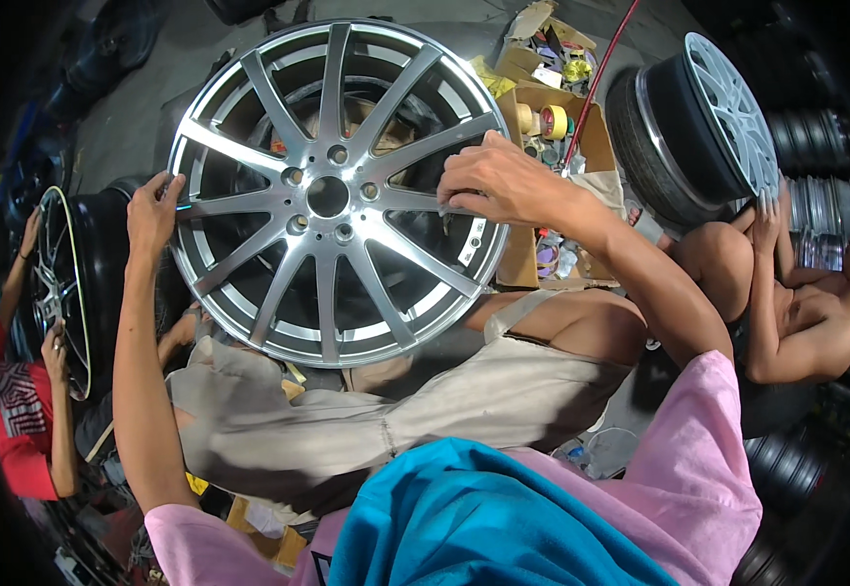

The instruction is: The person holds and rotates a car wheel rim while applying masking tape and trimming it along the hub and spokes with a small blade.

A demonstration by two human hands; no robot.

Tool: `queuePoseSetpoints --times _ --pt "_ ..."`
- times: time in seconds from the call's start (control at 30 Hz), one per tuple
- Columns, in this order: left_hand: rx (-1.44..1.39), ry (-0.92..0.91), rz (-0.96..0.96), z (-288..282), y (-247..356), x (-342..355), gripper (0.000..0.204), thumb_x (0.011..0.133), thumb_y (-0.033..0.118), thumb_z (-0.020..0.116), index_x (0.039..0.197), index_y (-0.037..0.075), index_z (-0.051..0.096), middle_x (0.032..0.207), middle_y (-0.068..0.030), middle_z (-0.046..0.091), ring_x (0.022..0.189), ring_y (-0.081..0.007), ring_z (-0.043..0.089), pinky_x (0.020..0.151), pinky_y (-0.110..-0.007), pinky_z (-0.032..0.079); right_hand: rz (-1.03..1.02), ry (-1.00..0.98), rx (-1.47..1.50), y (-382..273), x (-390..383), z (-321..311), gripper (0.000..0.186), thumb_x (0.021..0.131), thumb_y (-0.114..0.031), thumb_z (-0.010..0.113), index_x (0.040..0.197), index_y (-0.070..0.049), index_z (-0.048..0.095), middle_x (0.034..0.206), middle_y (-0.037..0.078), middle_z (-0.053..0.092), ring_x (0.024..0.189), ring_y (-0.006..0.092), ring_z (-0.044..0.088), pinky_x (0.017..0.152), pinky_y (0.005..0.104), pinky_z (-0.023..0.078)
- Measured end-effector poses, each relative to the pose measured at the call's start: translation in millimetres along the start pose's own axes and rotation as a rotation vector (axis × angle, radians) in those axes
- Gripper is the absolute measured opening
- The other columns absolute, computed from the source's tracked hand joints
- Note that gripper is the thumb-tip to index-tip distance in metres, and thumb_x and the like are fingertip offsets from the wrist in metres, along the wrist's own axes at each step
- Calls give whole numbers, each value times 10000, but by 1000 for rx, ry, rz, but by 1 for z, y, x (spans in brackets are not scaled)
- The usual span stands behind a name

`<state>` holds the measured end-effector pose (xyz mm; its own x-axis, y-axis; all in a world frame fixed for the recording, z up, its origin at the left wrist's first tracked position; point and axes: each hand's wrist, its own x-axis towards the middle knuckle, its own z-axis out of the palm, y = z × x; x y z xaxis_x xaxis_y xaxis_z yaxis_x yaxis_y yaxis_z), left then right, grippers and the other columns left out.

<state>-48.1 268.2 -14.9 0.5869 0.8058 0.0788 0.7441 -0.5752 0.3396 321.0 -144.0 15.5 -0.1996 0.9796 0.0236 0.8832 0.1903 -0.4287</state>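
Observation:
A silver multi-spoke alloy wheel point(332, 262) stands before me with its spoked front facing me, above my lap. My left hand point(154, 207) holds the wheel's left edge between thumb and fingers. A small bluish streak shows on the rim beside that thumb. At the right side, my right hand point(503, 181) is closed, its fingers curled against the end of a spoke near the rim. Whatever those fingers pinch, if anything, is hidden.
Open cardboard boxes point(586, 122) with tape rolls and small items stand right of the wheel. A red rod point(601, 73) slants above them. Farther right, a person handles a grey wheel point(727, 107). At left, another person in red holds a wheel point(65, 293). More wheels are stacked point(815, 137).

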Motion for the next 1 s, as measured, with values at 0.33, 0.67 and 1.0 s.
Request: queuePoseSetpoints --times 0.33,0.67,1.0 --pt "-5 33 35 3 -7 3 472 1037 447 756 1192 2 767 787 -151 679 701 -234 610 700 -395 493 104 17 72 0 -25 -7 105 1009 -207 698 1038 -121 752 1041 17 719 1078 236 674 941 420 409" --pt "46 -22 6 1 -10 8 461 1038 472 743 1183 36 773 783 -165 684 699 -270 629 707 -417 503 114 35 129 -4 0 2 95 1030 -164 691 1070 -84 723 1049 61 694 1060 250 653 910 407 395" --pt "-43 83 41 6 -7 3 481 1040 444 766 1162 -22 755 754 -114 647 698 -167 562 679 -368 467 89 24 100 -2 -1 8 108 1041 -190 685 1068 -96 732 1040 56 690 1045 243 648 910 403 395"
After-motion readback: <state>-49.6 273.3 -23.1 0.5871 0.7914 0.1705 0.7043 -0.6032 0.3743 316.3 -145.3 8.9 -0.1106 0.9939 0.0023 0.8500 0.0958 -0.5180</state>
